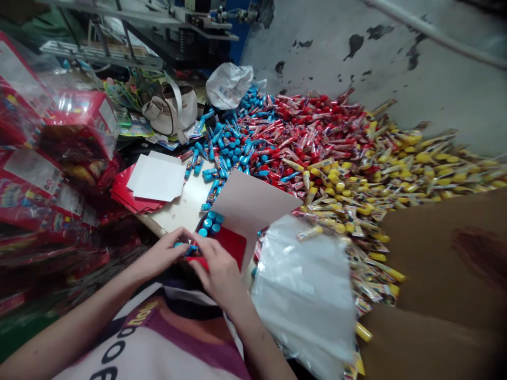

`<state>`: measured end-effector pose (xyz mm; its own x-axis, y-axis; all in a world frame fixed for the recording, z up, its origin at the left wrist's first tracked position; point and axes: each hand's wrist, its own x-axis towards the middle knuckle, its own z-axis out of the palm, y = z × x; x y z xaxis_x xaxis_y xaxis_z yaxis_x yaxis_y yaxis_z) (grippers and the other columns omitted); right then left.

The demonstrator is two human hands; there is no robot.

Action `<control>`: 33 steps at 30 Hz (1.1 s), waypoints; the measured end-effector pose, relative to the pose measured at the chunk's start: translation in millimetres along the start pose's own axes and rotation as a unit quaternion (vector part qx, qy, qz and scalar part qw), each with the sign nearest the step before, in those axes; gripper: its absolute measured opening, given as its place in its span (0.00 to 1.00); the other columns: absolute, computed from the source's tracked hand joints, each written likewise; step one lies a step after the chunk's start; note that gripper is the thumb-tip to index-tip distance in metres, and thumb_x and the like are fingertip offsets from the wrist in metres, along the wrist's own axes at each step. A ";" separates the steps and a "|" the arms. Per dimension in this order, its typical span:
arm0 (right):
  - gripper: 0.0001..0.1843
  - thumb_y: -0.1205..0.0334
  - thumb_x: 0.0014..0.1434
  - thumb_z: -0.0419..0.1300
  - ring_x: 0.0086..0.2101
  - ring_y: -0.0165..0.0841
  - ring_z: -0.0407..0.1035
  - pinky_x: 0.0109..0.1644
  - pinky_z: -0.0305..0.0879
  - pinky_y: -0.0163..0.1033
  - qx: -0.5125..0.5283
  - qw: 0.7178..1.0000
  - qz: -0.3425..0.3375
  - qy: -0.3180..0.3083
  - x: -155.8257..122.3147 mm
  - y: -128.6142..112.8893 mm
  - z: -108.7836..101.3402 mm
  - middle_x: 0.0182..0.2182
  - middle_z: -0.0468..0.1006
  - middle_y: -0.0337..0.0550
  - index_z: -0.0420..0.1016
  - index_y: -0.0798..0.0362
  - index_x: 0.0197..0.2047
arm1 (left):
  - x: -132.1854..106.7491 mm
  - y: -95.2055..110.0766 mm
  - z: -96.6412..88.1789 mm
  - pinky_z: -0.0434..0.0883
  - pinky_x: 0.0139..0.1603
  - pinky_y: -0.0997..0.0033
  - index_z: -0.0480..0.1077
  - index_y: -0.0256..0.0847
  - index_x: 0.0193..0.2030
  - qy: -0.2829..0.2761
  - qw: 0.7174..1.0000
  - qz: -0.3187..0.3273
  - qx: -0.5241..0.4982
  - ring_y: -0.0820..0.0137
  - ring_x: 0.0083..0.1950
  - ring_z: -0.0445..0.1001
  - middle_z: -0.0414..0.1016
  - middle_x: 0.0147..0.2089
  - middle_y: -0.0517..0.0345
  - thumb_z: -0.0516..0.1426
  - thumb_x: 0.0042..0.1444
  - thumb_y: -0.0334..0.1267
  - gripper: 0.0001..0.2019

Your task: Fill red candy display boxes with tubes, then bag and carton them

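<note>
Close to my body, both hands meet over the near edge of an open red box (pixel 233 244). My left hand (pixel 168 252) is closed, its fingers curled round small blue-capped tubes (pixel 189 250). My right hand (pixel 217 265) closes on the same tubes from the other side, thumb below and fingers above; my fingers hide part of them. Inside the box, several blue-capped tubes (pixel 211 224) stand upright with caps up, packed in its far left corner. The box's pale flap (pixel 253 203) is folded open, leaning on the pile behind.
Heaped against the wall are blue tubes (pixel 225 145), red tubes (pixel 312 124) and yellow tubes (pixel 420 158). A clear plastic bag (pixel 307 285) lies at right beside brown cardboard (pixel 443 264). Flat red-and-white cards (pixel 156 177), a handbag (pixel 170 110) and wrapped red boxes (pixel 75 132) are at left.
</note>
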<state>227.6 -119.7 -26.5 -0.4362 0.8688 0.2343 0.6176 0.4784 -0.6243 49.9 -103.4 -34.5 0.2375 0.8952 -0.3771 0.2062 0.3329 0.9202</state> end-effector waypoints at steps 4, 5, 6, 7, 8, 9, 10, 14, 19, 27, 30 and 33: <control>0.28 0.60 0.66 0.51 0.33 0.33 0.71 0.34 0.72 0.34 -0.072 0.997 -0.009 -0.017 -19.5 0.1 12.4 0.39 0.73 0.45 0.54 0.49 0.68 | -0.9 -2.8 25.6 0.67 0.39 0.69 0.64 0.40 0.46 0.000 0.996 0.069 0.056 0.69 0.36 0.68 0.70 0.36 0.61 0.57 0.49 0.38 0.16; 0.28 0.60 0.66 0.50 0.31 0.31 0.70 0.33 0.71 0.33 -0.069 0.998 0.011 -0.002 -25.0 7.0 15.7 0.38 0.72 0.44 0.55 0.50 0.68 | -0.7 -3.7 28.8 0.67 0.38 0.69 0.63 0.40 0.49 -0.007 0.997 0.067 0.046 0.69 0.35 0.68 0.70 0.36 0.60 0.58 0.50 0.39 0.19; 0.26 0.60 0.66 0.49 0.30 0.30 0.70 0.33 0.70 0.33 -0.059 0.997 0.037 0.024 -30.2 15.6 18.3 0.37 0.72 0.43 0.57 0.50 0.67 | 0.2 -4.5 30.2 0.67 0.36 0.70 0.62 0.40 0.52 -0.011 0.997 0.063 0.034 0.70 0.34 0.68 0.70 0.37 0.59 0.58 0.52 0.41 0.21; 0.24 0.59 0.66 0.50 0.30 0.30 0.70 0.35 0.70 0.33 -0.048 0.994 0.067 0.066 -34.7 25.2 20.1 0.37 0.71 0.42 0.60 0.49 0.65 | 2.0 -5.4 29.9 0.67 0.35 0.70 0.61 0.40 0.54 -0.002 0.997 0.064 0.031 0.70 0.34 0.68 0.70 0.38 0.58 0.57 0.53 0.42 0.22; 0.22 0.59 0.66 0.50 0.32 0.30 0.70 0.38 0.71 0.34 -0.042 0.987 0.099 0.120 -37.9 34.8 21.6 0.37 0.72 0.43 0.64 0.50 0.62 | 4.8 -6.5 28.3 0.68 0.35 0.70 0.62 0.40 0.54 0.021 0.996 0.071 0.043 0.69 0.35 0.68 0.70 0.40 0.56 0.57 0.55 0.43 0.21; 0.19 0.58 0.66 0.51 0.34 0.31 0.71 0.41 0.70 0.36 -0.041 0.975 0.129 0.177 -39.6 43.9 23.3 0.38 0.72 0.43 0.67 0.51 0.58 | 8.5 -8.2 26.0 0.68 0.36 0.70 0.64 0.41 0.54 0.054 0.992 0.086 0.072 0.69 0.36 0.69 0.69 0.42 0.55 0.56 0.56 0.43 0.19; 0.17 0.57 0.65 0.53 0.36 0.32 0.71 0.42 0.70 0.37 -0.045 0.961 0.152 0.227 -39.7 51.9 25.5 0.38 0.73 0.44 0.69 0.51 0.55 | 13.0 -10.7 23.5 0.68 0.38 0.69 0.66 0.42 0.52 0.085 0.984 0.105 0.112 0.68 0.39 0.69 0.68 0.43 0.54 0.56 0.56 0.42 0.17; 0.17 0.51 0.64 0.55 0.35 0.34 0.71 0.41 0.70 0.39 -0.076 0.938 0.169 0.292 -27.3 69.2 42.7 0.36 0.75 0.46 0.72 0.55 0.48 | 32.6 -27.8 19.3 0.67 0.52 0.61 0.73 0.44 0.48 0.102 0.957 0.171 0.209 0.63 0.48 0.67 0.63 0.46 0.52 0.54 0.58 0.40 0.13; 0.21 0.50 0.67 0.49 0.32 0.34 0.71 0.35 0.70 0.36 -0.143 0.957 0.138 0.212 -12.7 68.6 63.8 0.35 0.74 0.49 0.74 0.55 0.50 | 42.9 -44.9 22.4 0.67 0.54 0.59 0.75 0.45 0.46 0.097 0.959 0.176 0.201 0.63 0.48 0.67 0.63 0.45 0.52 0.53 0.60 0.40 0.12; 0.23 0.58 0.69 0.47 0.24 0.29 0.69 0.27 0.68 0.30 -0.228 0.964 0.082 0.106 -13.6 68.0 80.8 0.35 0.75 0.49 0.64 0.48 0.64 | 41.1 -43.0 15.2 0.68 0.39 0.70 0.75 0.43 0.44 0.069 0.984 0.124 0.108 0.67 0.41 0.68 0.67 0.42 0.54 0.54 0.59 0.42 0.12; 0.25 0.56 0.68 0.47 0.27 0.32 0.72 0.30 0.72 0.32 -0.189 0.973 0.070 0.116 -18.3 70.2 75.7 0.34 0.77 0.48 0.58 0.47 0.67 | 57.2 -36.9 -0.1 0.67 0.41 0.69 0.75 0.41 0.41 0.067 0.984 0.135 0.096 0.68 0.41 0.69 0.70 0.41 0.54 0.52 0.60 0.45 0.13; 0.32 0.54 0.67 0.50 0.34 0.37 0.76 0.37 0.75 0.38 -0.144 0.972 0.087 0.162 -32.7 72.9 64.4 0.42 0.79 0.51 0.47 0.49 0.71 | 104.0 -21.3 -20.8 0.68 0.43 0.67 0.73 0.41 0.45 0.128 0.963 0.165 0.172 0.67 0.41 0.69 0.69 0.43 0.53 0.51 0.61 0.44 0.14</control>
<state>244.7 -121.5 -127.6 -0.1085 0.9125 0.3944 0.8414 0.2956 -0.4524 50.5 -11.2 -91.1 0.1109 0.9938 0.0099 0.4726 -0.0615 0.8791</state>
